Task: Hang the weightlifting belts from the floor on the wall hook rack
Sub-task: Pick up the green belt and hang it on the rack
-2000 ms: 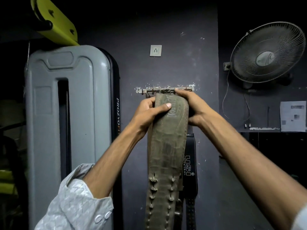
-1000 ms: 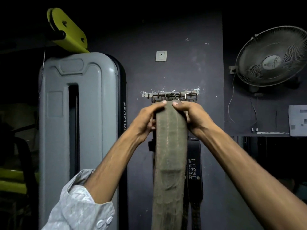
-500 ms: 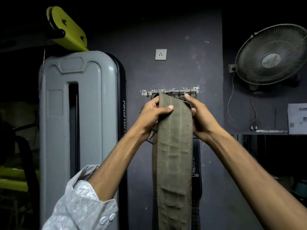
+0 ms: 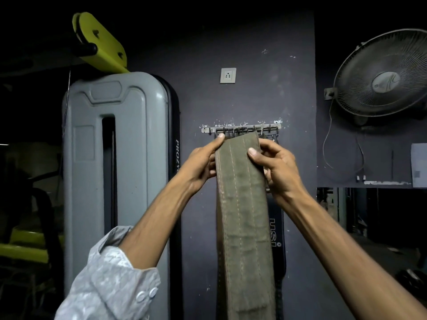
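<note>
Both arms raised; left hand (image 4: pixel 203 161) and right hand (image 4: pixel 275 165) pinch olive belt (image 4: pixel 245 204) top just below hook rack (image 4: pixel 241 129).

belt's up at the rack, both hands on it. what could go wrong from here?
1. The olive belt has its top edge at the hook rack, but no hook engagement is visible; if the left hand and right hand let go, it may drop.
2. The hooks sit crowded together, so it could snag on the wrong one.
3. The black belt hangs directly behind; jostling might unseat it.
</note>
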`<action>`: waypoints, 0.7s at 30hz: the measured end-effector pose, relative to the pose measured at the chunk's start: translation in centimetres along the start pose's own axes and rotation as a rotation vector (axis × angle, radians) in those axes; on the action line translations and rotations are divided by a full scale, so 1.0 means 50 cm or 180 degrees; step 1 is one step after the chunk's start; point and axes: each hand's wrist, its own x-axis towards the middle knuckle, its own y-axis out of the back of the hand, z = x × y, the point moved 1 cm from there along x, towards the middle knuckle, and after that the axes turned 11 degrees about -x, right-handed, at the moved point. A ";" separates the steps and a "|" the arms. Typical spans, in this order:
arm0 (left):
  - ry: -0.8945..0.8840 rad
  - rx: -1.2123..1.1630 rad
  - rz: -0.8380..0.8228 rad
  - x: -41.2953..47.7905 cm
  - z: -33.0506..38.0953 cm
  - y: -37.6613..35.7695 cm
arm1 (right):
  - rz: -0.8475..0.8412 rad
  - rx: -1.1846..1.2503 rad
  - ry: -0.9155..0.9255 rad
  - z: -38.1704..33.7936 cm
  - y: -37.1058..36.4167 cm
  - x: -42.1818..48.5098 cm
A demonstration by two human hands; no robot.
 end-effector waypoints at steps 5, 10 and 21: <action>-0.0559 0.0323 -0.0008 0.002 -0.038 -0.022 | -0.0419 -0.0175 -0.0629 0.015 0.044 -0.012; -0.0948 0.0292 -0.0112 -0.015 -0.090 -0.016 | -0.0075 -0.0383 -0.1207 0.009 0.044 0.033; 0.0123 -0.0023 0.0323 0.017 -0.082 -0.004 | -0.0281 -0.0480 0.0280 0.072 0.037 0.019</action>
